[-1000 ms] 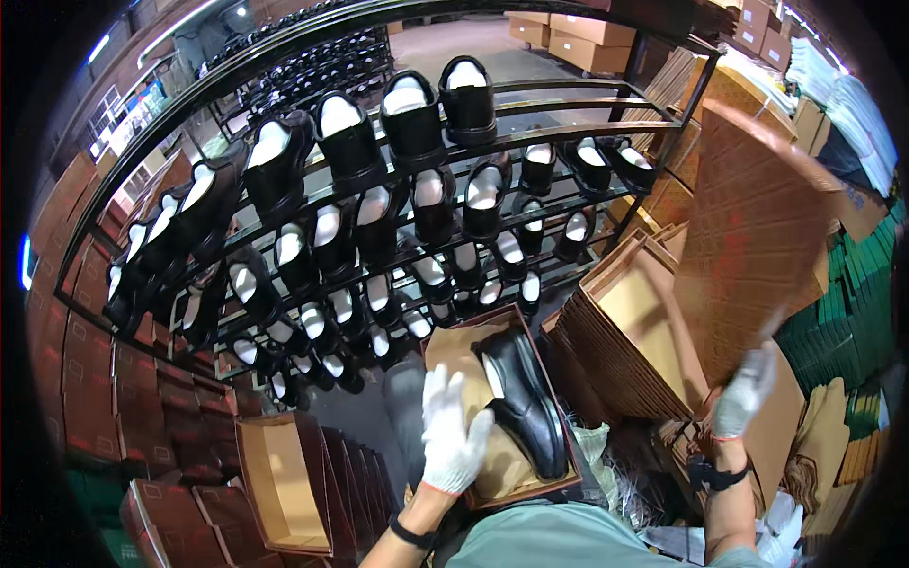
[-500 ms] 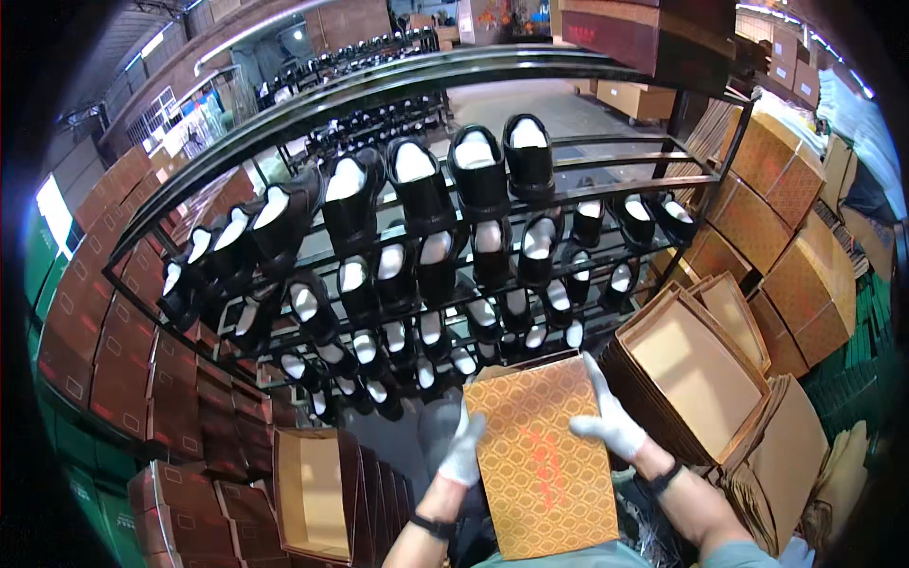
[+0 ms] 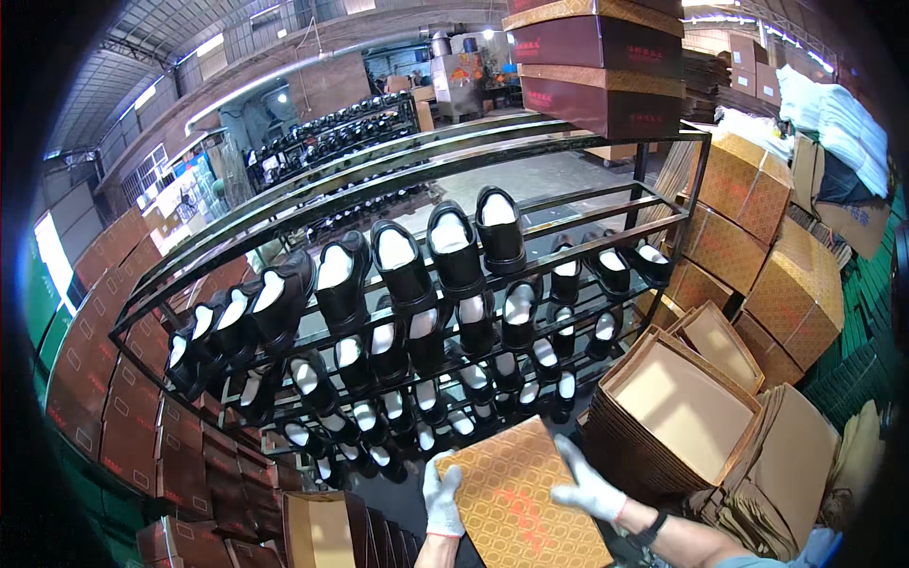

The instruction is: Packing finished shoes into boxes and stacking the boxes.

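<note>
A gold patterned box (image 3: 521, 502) is held between the left hand (image 3: 442, 497) and the right hand (image 3: 589, 488), low in front of the body. Its long axis is directed away from the body and slanted, the far end being turned toward the left hand's side; the near end is cut off by the lower edge of view. The patterned top, marked in red, is faced upward, and the contents are hidden.

Both hands are gloved in white. The box's left side is gripped by the left hand, with the thumb laid on the top. The right fingers are stretched along the opposite side, with the thumb set over the top. The right forearm (image 3: 696, 546) is angled in from the lower right, and a dark wristband (image 3: 650, 530) is worn on it.

To the right of the right hand, nested trays (image 3: 680, 407) are stacked, the uppermost being open with its tan floor exposed. Left of the left hand, an open carton (image 3: 320, 532) is seen. Beyond both hands, black shoes (image 3: 457, 270) with white filling are ranged on a rack (image 3: 641, 163).
</note>
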A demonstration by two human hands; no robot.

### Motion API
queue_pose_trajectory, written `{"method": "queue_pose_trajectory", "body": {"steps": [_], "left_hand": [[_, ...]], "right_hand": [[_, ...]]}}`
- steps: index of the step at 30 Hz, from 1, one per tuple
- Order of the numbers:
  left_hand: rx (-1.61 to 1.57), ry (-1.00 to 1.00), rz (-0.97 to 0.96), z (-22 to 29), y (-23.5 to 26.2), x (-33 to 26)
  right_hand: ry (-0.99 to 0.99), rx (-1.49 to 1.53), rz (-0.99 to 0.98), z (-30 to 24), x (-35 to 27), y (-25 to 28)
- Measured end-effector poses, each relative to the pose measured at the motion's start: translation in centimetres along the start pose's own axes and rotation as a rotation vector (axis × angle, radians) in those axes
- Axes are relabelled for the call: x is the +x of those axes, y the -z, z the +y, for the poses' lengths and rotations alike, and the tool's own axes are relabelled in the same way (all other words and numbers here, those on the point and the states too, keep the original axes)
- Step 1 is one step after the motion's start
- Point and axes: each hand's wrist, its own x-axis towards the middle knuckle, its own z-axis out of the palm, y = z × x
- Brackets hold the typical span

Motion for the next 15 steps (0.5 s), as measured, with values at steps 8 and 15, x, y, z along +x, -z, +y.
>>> {"method": "queue_pose_trajectory", "body": {"steps": [8, 15], "left_hand": [[1.852, -0.702, 0.633, 4.9, 5.4, -2.7], [1.856, -0.417, 0.600, 9.5, 15.7, -10.0]], "right_hand": [[-0.121, 0.038, 0.084, -0.3, -2.9, -0.1], [0.013, -0.648, 0.515, -9.4, -12.8, 8.5]]}}
